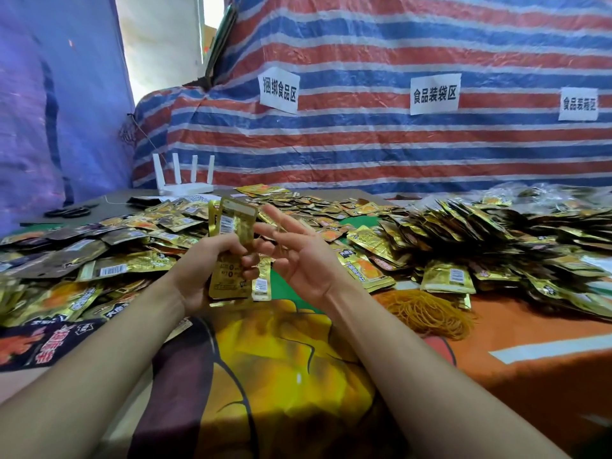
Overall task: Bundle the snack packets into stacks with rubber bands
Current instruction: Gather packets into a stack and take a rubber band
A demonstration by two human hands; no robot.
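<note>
The left hand (pixel 205 270) grips a stack of packets (pixel 231 246), fingers curled round its lower half. It holds the stack upright above the middle of the bench (pixel 530 342), a little back from the near edge. The gold packets stand on end with their barcode sides facing the camera.

The right hand (pixel 298 256) is just beside the stack, palm turned in, with its fingers spread and straight. Its fingertips reach toward the stack's right side. Whether a rubber band is looped over those fingers cannot be told.

A tangle of yellow rubber bands (pixel 427 313) lies on the bench to the right of the hands, near the right forearm. Loose packets (pixel 99 246) cover the left side of the bench and run on across the far edge. A thick heap of packets (pixel 496 236) fills the right side.

A white router (pixel 182 180) with four aerials stands at the far left corner, with black scissors (pixel 69 212) near it toward the left edge. Behind the bench hangs a striped tarp (pixel 364 144) with paper signs (pixel 279 89) on it.
</note>
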